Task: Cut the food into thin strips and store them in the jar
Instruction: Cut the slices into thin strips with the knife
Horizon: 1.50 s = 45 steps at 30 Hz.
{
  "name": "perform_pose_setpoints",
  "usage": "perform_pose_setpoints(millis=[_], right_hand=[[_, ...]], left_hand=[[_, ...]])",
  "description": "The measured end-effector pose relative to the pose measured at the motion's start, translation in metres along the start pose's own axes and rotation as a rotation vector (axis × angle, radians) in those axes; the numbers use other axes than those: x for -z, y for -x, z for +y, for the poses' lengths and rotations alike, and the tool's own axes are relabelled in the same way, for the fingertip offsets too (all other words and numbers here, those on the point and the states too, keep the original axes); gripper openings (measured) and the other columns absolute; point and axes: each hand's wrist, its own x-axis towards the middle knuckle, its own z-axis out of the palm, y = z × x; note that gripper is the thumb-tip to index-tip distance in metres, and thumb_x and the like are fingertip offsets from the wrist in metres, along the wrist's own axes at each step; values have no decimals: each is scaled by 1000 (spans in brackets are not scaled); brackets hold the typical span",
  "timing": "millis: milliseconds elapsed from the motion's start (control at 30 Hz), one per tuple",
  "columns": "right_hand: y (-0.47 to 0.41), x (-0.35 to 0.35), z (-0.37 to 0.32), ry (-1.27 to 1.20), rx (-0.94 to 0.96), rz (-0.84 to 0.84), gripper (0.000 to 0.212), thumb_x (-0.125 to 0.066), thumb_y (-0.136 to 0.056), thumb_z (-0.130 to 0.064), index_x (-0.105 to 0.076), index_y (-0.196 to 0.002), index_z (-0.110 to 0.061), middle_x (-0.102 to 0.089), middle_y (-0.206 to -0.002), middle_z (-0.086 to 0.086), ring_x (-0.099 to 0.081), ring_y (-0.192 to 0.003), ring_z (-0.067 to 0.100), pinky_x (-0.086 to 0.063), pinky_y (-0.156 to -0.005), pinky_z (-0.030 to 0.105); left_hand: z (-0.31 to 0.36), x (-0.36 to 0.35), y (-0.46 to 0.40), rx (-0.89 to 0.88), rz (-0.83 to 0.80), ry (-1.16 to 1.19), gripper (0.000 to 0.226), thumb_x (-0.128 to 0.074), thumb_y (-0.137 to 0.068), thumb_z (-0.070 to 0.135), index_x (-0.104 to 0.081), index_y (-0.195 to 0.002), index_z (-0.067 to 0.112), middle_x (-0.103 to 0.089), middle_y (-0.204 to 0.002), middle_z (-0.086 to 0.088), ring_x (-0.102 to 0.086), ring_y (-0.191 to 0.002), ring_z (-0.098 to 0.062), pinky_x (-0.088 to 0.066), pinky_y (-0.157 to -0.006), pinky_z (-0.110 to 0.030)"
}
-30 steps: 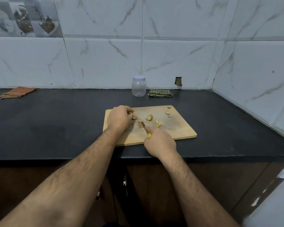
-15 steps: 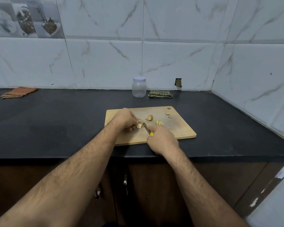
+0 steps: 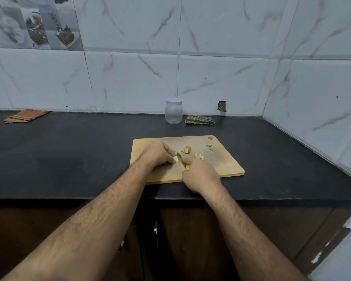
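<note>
Head view looks down on a black counter (image 3: 69,159) with a wooden board (image 3: 227,165) lying near its front edge. Left hand (image 3: 156,154) rests on the board's left part, fingers curled, pinching a small pale food piece (image 3: 176,159) at its fingertips. Right hand (image 3: 201,175) is curled round a knife (image 3: 182,161) with a yellow handle, forefinger stretched along the top; the short blade points up and to the left and meets the pale piece just beside the left fingertips. Whether the edge is already in the piece or only touching it is hard to tell, since the spot is small and partly hidden by the fingers.

Beyond the blade, near the board's middle, lies a brownish uncut chunk (image 3: 187,149). Just right of the knife, a little heap of pale strips (image 3: 199,156) sits on the board, apart from the chunk. Close to the board's far right corner, by its hanging hole, are a few small scraps (image 3: 209,145).

At the back of the counter, against the tiled wall, stands a clear jar (image 3: 173,114) with a whitish lid on, well apart from the board. Just beside it to the right lies a folded green cloth (image 3: 200,120). Far to the left, also by the wall, lies a folded orange cloth (image 3: 25,115). Dark cupboard doors (image 3: 190,240) show below the counter, between the forearms.
</note>
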Motion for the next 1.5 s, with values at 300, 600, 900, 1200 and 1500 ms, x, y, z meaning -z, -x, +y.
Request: perform_pose_setpoints(millis=[300, 600, 900, 1200, 1500], right_hand=[[-2, -1, -1, 38, 8, 16, 59, -48, -91, -13, -45, -146, -36, -58, -136, -2, -54, -121, 21, -49, -91, 35], [-3, -2, -2, 48, -3, 7, 59, -47, -90, -12, -46, -145, -35, -59, -135, -2, -54, -120, 22, -48, -89, 34], [-2, -1, -4, 62, -3, 8, 62, -46, -90, -13, -43, -146, -37, -58, -137, -2, -53, -122, 23, -50, -94, 36], [-3, -2, -6, 85, -6, -11, 57, -47, -92, -14, -46, -144, -37, -61, -130, 0, -56, -115, 22, -51, -87, 35], [1, 3, -11, 112, 2, -33, 60, -44, -93, -9, -44, -146, -37, -58, -133, 1, -54, -119, 23, -49, -88, 36]], left_hand=[[2, 2, -2, -9, -45, 2, 17, -83, -76, 13, -75, -78, 28, -73, -103, 8, -62, -77, -11, -56, -84, -33], [-1, 2, -5, -1, -34, -23, 10, -84, -76, 20, -78, -83, 24, -74, -86, 8, -57, -64, -8, -50, -65, -28], [-3, 0, -7, -24, -28, -48, 13, -84, -76, 22, -74, -77, 30, -74, -85, 9, -58, -67, -9, -52, -69, -29], [-2, -1, -8, 13, -30, -67, 12, -85, -76, 25, -78, -85, 27, -73, -78, 5, -59, -67, -12, -48, -62, -28], [-2, 0, -10, 32, -56, -50, 9, -84, -77, 21, -77, -80, 26, -71, -74, 3, -57, -62, -11, -45, -59, -26]])
